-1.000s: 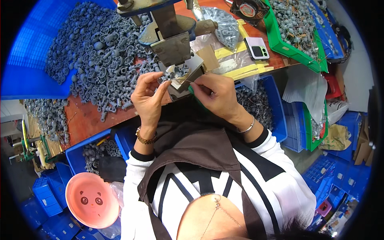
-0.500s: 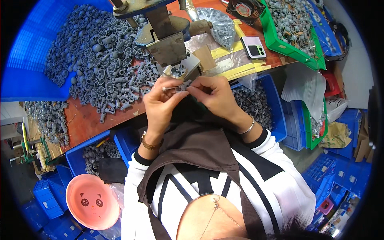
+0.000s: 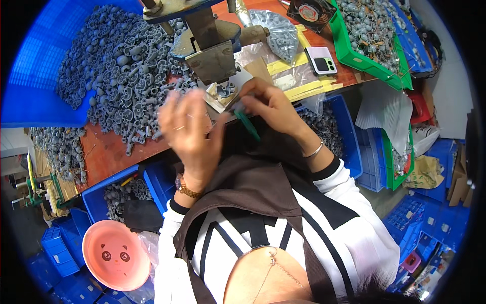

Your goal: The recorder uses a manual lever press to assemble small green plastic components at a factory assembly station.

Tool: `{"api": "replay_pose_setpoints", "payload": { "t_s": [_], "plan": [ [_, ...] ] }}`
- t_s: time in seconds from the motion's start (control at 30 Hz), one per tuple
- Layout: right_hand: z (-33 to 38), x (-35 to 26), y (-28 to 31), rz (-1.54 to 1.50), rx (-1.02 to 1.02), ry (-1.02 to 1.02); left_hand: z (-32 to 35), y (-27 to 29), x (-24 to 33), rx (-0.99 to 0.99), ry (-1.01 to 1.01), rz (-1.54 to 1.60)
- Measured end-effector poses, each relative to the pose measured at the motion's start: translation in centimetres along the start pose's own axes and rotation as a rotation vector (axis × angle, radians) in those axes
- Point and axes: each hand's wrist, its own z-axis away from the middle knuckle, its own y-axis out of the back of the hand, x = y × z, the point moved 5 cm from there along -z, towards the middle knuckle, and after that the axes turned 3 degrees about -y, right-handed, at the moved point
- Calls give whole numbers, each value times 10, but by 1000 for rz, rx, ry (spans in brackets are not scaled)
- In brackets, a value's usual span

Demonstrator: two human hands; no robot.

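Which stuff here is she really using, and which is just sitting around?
In use:
right hand with a green tool
left hand, blurred
grey part under the metal press
pile of grey parts

Lying about:
phone
pink bowl
small fan
green tray

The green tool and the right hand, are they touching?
Touching. The head view shows the right hand closed around the upper end of the green tool, whose lower end sticks out below the fingers.

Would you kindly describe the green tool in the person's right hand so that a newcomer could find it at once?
Start at the metal press standing on the wooden bench. Just below it, the right hand reaches toward the press base. The green tool slants down from its fingers, the only slim green stick among grey parts.
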Motion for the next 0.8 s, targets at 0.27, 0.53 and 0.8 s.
{"api": "replay_pose_setpoints", "payload": {
  "t_s": [0.27, 0.53, 0.8],
  "plan": [
    [-16, 12, -19, 111, 32, 53, 16, -46, -30, -213, 337, 297],
    [-17, -17, -14, 785, 97, 244, 11, -62, -48, -254, 447, 348],
    [-131, -98, 50, -371, 56, 239, 8, -63, -46, -248, 393, 312]
  ]
}}
